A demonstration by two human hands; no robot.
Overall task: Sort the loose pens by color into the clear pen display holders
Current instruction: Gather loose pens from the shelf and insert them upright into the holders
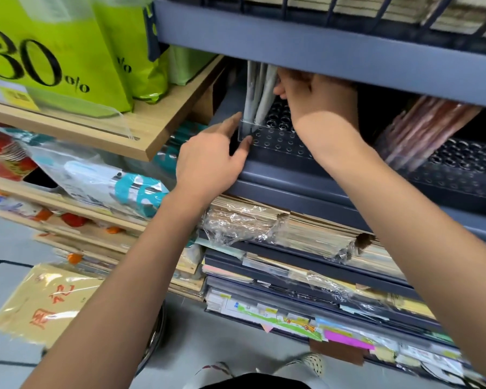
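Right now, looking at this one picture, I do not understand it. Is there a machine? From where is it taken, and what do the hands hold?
There is no machine here. A person works with two bare hands, and the single picture comes from a camera worn on the head, looking forward and down. The left hand pinches the front corner of a clear holder with many round holes, which stands on a grey-blue shelf. The right hand reaches under the shelf above and curls its fingers round the tops of the grey pens standing in that holder. Further right, a second holder carries pinkish pens, which are blurred. Green bags stand at the upper left, and wrapped notebooks are stacked below.
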